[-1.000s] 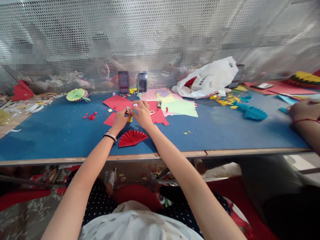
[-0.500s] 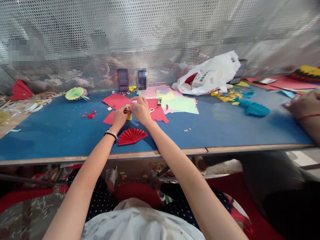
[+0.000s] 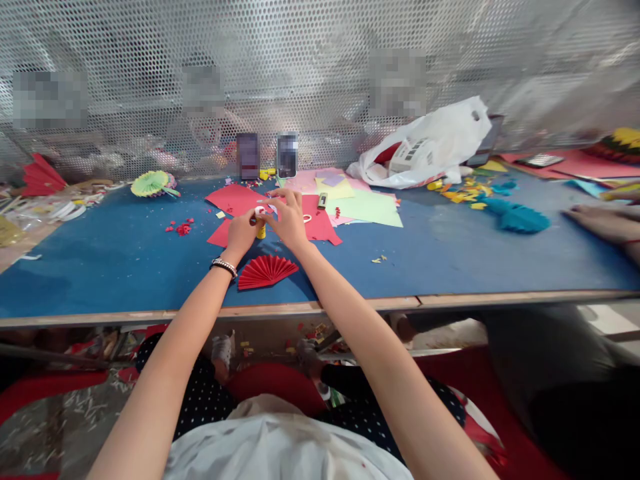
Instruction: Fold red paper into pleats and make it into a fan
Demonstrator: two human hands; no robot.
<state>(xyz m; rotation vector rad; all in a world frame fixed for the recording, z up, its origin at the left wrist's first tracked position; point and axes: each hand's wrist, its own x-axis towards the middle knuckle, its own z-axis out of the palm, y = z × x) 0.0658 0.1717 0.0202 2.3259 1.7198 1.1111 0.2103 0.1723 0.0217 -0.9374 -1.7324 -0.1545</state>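
Note:
A yellow glue stick (image 3: 261,232) with a white upper end stands upright between my hands. My left hand (image 3: 242,233) is closed around it, a beaded bracelet on that wrist. The fingertips of my right hand (image 3: 291,219) are pinched together at the white end, where a small red bit shows; what they hold, if anything, is too small to make out. Near my wrists lies a pleated red paper fan (image 3: 267,272), spread out. Red paper sheets (image 3: 235,200) lie under and behind my hands. The white loop of a scissors handle (image 3: 307,218) shows beside my right hand.
A small sharpener-like item (image 3: 323,200) lies by pastel sheets (image 3: 377,208). Two phones (image 3: 247,157) lean on the mesh wall. Further right are a white plastic bag (image 3: 425,147), blue pleated paper (image 3: 523,218) and another person's hand (image 3: 603,223). Red scraps (image 3: 183,229) lie left.
My right fingertips have shifted slightly right, and more of the glue stick's white end shows. The other person's hand at the right has lowered flat toward the table.

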